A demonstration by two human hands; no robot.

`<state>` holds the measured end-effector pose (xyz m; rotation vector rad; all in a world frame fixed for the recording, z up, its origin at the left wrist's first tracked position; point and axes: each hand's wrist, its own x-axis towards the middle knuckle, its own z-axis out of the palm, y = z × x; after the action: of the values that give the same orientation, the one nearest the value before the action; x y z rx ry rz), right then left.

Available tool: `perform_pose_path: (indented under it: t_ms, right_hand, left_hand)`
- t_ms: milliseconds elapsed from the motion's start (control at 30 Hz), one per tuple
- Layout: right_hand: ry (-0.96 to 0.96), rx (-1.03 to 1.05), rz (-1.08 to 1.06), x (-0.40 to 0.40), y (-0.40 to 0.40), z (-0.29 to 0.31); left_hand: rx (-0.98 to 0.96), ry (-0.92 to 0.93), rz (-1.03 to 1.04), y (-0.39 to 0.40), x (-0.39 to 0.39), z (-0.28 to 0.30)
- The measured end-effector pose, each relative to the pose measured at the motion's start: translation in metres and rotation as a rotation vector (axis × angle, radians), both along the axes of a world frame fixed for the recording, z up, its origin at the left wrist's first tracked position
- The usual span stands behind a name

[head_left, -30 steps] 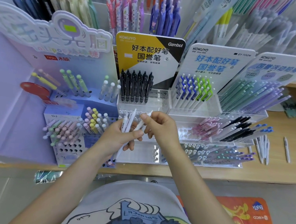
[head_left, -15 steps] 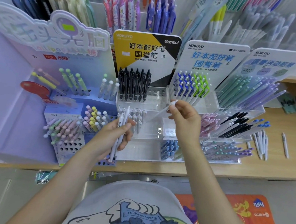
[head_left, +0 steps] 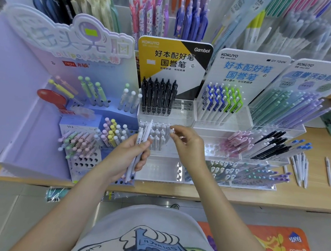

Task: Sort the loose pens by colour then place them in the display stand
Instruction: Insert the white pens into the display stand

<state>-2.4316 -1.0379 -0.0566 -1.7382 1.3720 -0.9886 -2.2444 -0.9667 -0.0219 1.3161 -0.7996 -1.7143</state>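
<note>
My left hand (head_left: 127, 158) grips a small bundle of white pens (head_left: 145, 135) that points up and away, in front of the clear tiered display stand (head_left: 183, 110). My right hand (head_left: 188, 144) pinches the top of a single white pen (head_left: 171, 130) with thumb and forefinger. That pen stands at the right end of a group of white pens (head_left: 155, 139) in the stand's middle tier. Black pens (head_left: 158, 97) fill the left of the top tier. Several loose white pens (head_left: 299, 170) and a single one (head_left: 329, 172) lie on the wooden counter to the right.
A purple stand (head_left: 42, 140) with pastel pens is at the left. Clear stands to the right hold blue, green, pink, black and purple pens (head_left: 221, 101). The wooden counter edge (head_left: 234, 196) runs in front. More pens hang on racks behind.
My right hand drew one white pen out of the left hand's bundle, lifted it toward the right, then brought it down left into the middle tier's white group. The left hand stayed in place.
</note>
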Motion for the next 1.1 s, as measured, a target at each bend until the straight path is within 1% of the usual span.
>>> perform_pose_path:
  t_ms: [167, 400, 467, 567, 600, 633, 700, 800, 867, 967, 1100]
  right_hand:
    - [0.029, 0.116, 0.015, 0.005, -0.001, -0.005]
    - [0.078, 0.146, -0.024, 0.000, 0.000, -0.004]
    - [0.000, 0.172, -0.059, -0.003, 0.005, 0.006]
    - [-0.307, 0.370, -0.016, -0.003, 0.016, 0.032]
    - [-0.385, 0.428, 0.017, -0.002, 0.019, 0.039]
    - [-0.417, 0.455, 0.041, -0.002, 0.021, 0.044]
    - [-0.428, 0.470, 0.044, -0.001, 0.021, 0.049]
    - [-0.445, 0.485, 0.003, -0.004, 0.019, 0.051]
    - [-0.436, 0.480, 0.013, -0.005, 0.020, 0.051]
    - [-0.457, 0.478, -0.003, -0.003, 0.023, 0.049]
    - [-0.590, 0.458, -0.151, -0.012, 0.017, 0.046]
  left_hand:
    - [-0.014, -0.013, 0.019, 0.000, -0.002, 0.004]
    - [-0.001, -0.060, -0.008, -0.001, -0.007, 0.005]
    - [-0.001, -0.066, -0.021, -0.002, -0.009, 0.006]
    - [-0.008, -0.076, -0.055, -0.003, -0.013, 0.005]
    - [-0.011, -0.073, -0.074, -0.003, -0.015, 0.005]
    - [-0.014, -0.069, -0.093, -0.004, -0.017, 0.005]
    - [-0.009, -0.088, -0.112, -0.004, -0.021, 0.005]
    - [-0.019, -0.187, -0.098, -0.007, -0.022, 0.002]
    - [-0.030, -0.234, -0.073, -0.009, -0.023, 0.000]
    - [-0.031, -0.222, -0.048, -0.010, -0.026, -0.001]
    - [-0.027, -0.181, -0.036, -0.010, -0.024, 0.000]
